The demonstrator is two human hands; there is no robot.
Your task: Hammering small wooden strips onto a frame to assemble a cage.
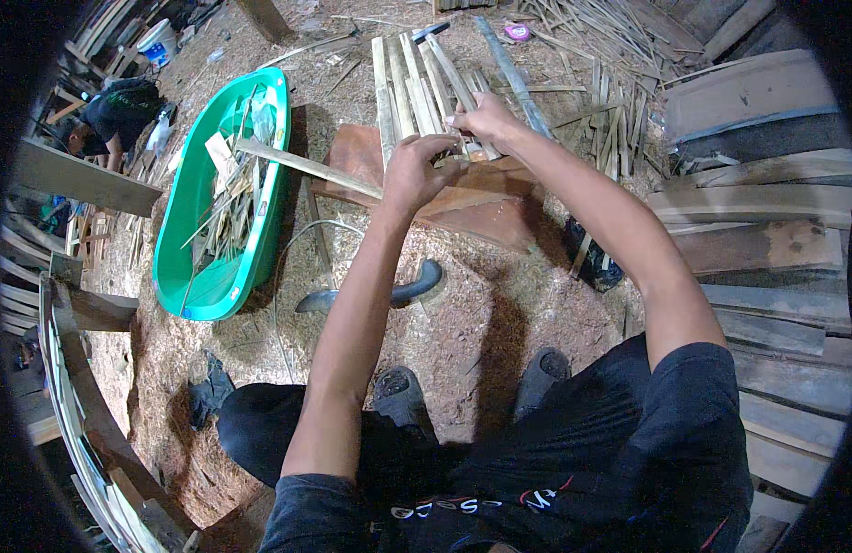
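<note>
My left hand grips a long pale bamboo strip that sticks out to the left over the green tub. My right hand rests on the near ends of several split bamboo slats laid side by side on a reddish wooden block. Both hands are close together at the block's far edge. A curved knife with a dark handle lies on the sawdust floor below my left forearm.
A green plastic tub holding bamboo offcuts sits at left. Loose bamboo strips litter the ground at the top right. Stacked wooden planks line the right side. A crouching person works at upper left. A white bucket stands beyond.
</note>
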